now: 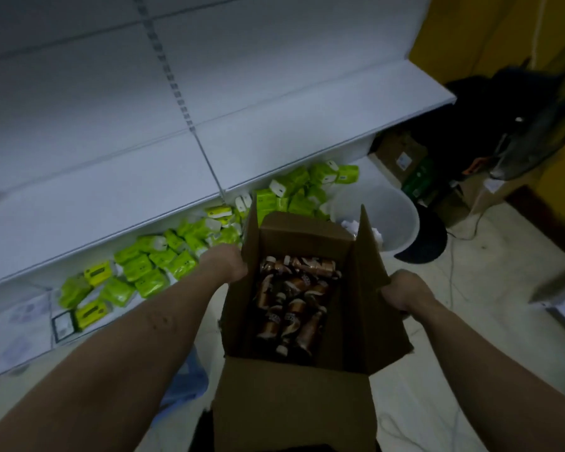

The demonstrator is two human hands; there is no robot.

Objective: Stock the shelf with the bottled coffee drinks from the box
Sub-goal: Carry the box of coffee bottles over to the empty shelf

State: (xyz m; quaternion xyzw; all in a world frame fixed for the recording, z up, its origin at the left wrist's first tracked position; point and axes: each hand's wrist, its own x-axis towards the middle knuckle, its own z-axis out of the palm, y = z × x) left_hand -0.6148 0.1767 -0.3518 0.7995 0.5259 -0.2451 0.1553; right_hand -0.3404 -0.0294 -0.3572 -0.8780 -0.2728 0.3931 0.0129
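Note:
An open cardboard box [294, 396] is in front of me, its flaps standing up. Inside it lie several brown bottled coffee drinks [291, 305] with white caps, jumbled on their sides. My left hand [230, 264] grips the box's left wall, fingers hidden behind the cardboard. My right hand [403, 293] is closed on the right flap's edge. White shelves [111, 190] rise ahead and to the left; the boards seen here carry nothing.
Several green and yellow packs [150, 272] lie heaped on the bottom shelf. A white bucket [388, 213] stands just beyond the box, beside a black round base [428, 239]. Cardboard boxes and dark bags [503, 125] crowd the yellow wall on the right. Cables run over the pale floor.

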